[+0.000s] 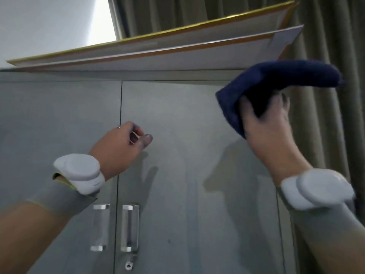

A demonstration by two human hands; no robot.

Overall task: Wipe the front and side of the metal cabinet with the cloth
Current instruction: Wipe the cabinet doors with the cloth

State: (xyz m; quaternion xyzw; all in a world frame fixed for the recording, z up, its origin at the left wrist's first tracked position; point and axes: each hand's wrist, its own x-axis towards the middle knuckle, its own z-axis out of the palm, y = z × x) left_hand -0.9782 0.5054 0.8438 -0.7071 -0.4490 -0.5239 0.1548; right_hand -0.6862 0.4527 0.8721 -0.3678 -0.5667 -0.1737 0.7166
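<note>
The grey metal cabinet (pixel 177 119) fills the view, its two doors shut along a centre seam. My right hand (pixel 270 127) grips a dark blue cloth (pixel 286 76) high at the upper right corner of the right door, close to the cabinet's right edge. The cloth bunches above my fingers and is blurred. My left hand (pixel 122 145) is raised in front of the seam at mid height, fingers loosely curled, holding nothing. I cannot tell whether it touches the door.
Two metal handles (pixel 129 227) and a keyhole (pixel 128 265) sit low near the seam. Flat white boards with yellow edges (pixel 177 50) lie on the cabinet top and overhang its front. A beige curtain (pixel 325 46) hangs just right of the cabinet.
</note>
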